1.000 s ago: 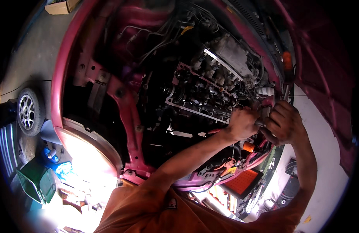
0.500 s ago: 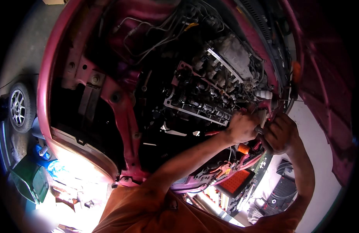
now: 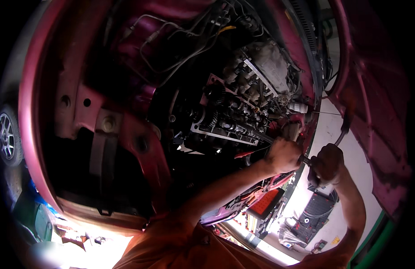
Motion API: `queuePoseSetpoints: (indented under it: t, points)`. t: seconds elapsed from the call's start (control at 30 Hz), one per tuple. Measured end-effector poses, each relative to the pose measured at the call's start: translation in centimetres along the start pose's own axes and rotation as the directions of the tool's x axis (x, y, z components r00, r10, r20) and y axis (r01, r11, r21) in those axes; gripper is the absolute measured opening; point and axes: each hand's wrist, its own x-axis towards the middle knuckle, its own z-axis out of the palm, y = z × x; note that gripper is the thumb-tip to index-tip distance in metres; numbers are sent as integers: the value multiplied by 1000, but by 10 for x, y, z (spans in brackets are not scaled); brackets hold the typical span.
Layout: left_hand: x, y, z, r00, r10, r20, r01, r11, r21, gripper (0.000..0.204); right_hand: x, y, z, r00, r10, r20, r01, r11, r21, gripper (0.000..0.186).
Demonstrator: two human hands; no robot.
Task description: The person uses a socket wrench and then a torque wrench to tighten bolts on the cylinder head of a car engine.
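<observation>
My left hand (image 3: 284, 155) is closed round a metal extension bar (image 3: 306, 160), a short length of which shows between my two hands. On the engine side, a thin shaft runs from that hand toward the open cylinder head (image 3: 230, 136) with its exposed camshafts. To its right, my right hand (image 3: 327, 164) is wrapped round the head end of what looks like a ratchet wrench. The wrench's metal shank and blurred black-and-orange handle (image 3: 348, 120) rise above the fist. Fingers hide the joint between bar and wrench.
The red car's front frame (image 3: 140, 139) spans the left, with metal pipes (image 3: 176, 67) above. At right hangs a raised red panel (image 3: 373, 103). A red-topped box (image 3: 265, 204) and black tool case (image 3: 308, 219) lie below right. A wheel (image 3: 9, 136) stands far left.
Both hands have moved slightly down and to the right, away from the engine. The orange-handled wrench has swung lower. The whole view has shifted, with the car's front looking nearer.
</observation>
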Motion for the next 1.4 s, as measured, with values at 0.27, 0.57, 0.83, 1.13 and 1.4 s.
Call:
queuePoseSetpoints:
  t: [0.27, 0.57, 0.83, 1.13, 1.4]
  points:
    - [1, -12, 8, 992, -40, -123, 29, 996, -86, 11, -18, -8, 13, 922, 384, -49, -379, 920, 97, 7]
    - [-8, -25, 26, 986, -64, -156, 58, 998, -39, 14, -21, -29, 16, 248, 887, 390, -848, 4, 530, 20]
    - [-6, -23, 22, 985, -48, -165, 42, 998, -40, 11, -29, -25, 24, 484, 848, 214, -760, 287, 582, 21]
    - [-2, -22, 11, 994, -48, -94, 47, 999, -15, 8, -33, -24, 20, 333, 897, 290, -875, 179, 450, 22]
    - [-10, -28, 14, 997, -40, -69, 41, 999, 17, 12, -25, -8, 22, 908, 412, -78, -395, 902, 173, 26]
